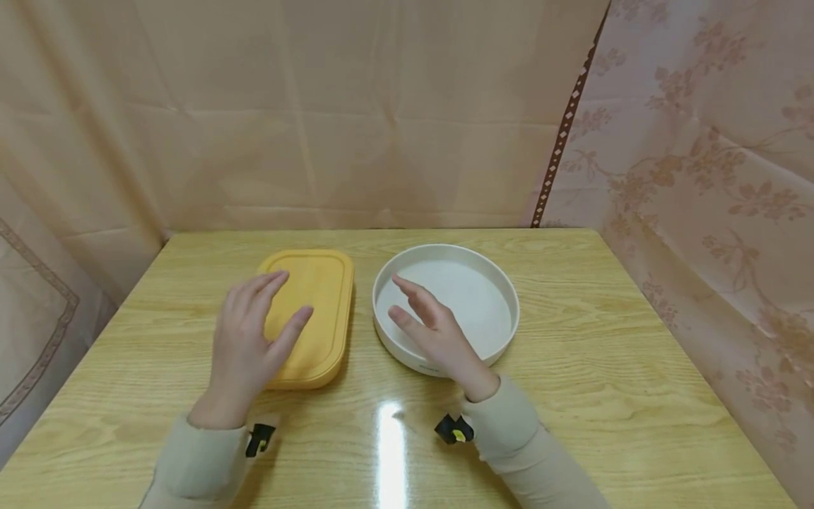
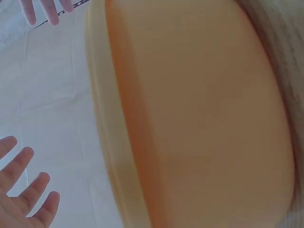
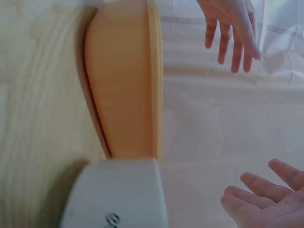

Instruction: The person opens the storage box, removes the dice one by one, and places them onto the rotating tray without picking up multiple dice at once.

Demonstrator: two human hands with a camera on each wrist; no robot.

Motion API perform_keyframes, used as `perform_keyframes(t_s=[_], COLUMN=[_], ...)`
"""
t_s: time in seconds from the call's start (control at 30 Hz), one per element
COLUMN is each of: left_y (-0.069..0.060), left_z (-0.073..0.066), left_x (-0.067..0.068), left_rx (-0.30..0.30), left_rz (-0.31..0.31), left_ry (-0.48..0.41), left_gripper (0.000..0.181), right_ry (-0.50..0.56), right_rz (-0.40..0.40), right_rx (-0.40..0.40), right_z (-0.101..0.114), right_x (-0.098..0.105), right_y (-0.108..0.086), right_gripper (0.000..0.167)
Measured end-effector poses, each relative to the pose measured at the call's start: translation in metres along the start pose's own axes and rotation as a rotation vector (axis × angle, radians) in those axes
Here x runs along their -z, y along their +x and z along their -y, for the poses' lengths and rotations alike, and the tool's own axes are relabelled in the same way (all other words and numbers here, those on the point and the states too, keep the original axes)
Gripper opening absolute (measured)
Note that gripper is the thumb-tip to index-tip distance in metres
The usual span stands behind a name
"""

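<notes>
Two pale sleeves point(image 1: 200, 459) reach over the near part of a wooden table point(image 1: 604, 353), bare hands out ahead of them. The left hand point(image 1: 244, 339), fingers extended and thumb spread, hangs released above the left side of a yellow box point(image 1: 314, 311). The right hand point(image 1: 439, 331), likewise grasping nothing, hovers over the near left rim of a white dish point(image 1: 473, 290); a mark on the dish's side, perhaps lettering, is too small to read. Box and dish sit apart near the table's far edge, the box closer to the far left corner. Beyond that edge hangs a beige curtain point(image 1: 350, 127).
</notes>
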State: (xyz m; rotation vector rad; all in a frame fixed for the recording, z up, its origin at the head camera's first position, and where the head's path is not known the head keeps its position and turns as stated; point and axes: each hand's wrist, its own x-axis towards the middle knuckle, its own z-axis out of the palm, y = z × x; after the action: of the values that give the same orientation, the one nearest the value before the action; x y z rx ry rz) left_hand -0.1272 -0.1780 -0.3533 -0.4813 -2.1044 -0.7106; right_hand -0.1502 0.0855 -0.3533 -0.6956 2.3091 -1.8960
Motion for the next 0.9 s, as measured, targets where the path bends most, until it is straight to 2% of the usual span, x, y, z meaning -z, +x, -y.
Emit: perform_keyframes(t_s=[0.27, 0.43, 0.6, 0.9], left_y=[-0.011, -0.018, -0.025, -0.031], left_z=[-0.003, -0.005, -0.007, -0.006], left_x=[0.0, -0.001, -0.002, -0.004], left_rx=[-0.018, 0.019, 0.064, 0.049], left_rz=[0.122, 0.198, 0.272, 0.382], left_ry=[0.041, 0.065, 0.1, 0.166], left_gripper=[0.051, 0.042, 0.041, 0.045], right_ry=[0.065, 0.064, 0.019, 0.029], right_rz=[0.082, 0.111, 0.135, 0.185], right_rx=[-0.078, -0.136, -0.176, -0.21], right_z=[-0.005, -0.008, -0.012, -0.017], right_x=[-0.017, -0.024, -0.028, -0.032], right_y=[-0.001, -0.001, -0.001, -0.002], right_gripper=[0.048, 0.052, 0.056, 0.057])
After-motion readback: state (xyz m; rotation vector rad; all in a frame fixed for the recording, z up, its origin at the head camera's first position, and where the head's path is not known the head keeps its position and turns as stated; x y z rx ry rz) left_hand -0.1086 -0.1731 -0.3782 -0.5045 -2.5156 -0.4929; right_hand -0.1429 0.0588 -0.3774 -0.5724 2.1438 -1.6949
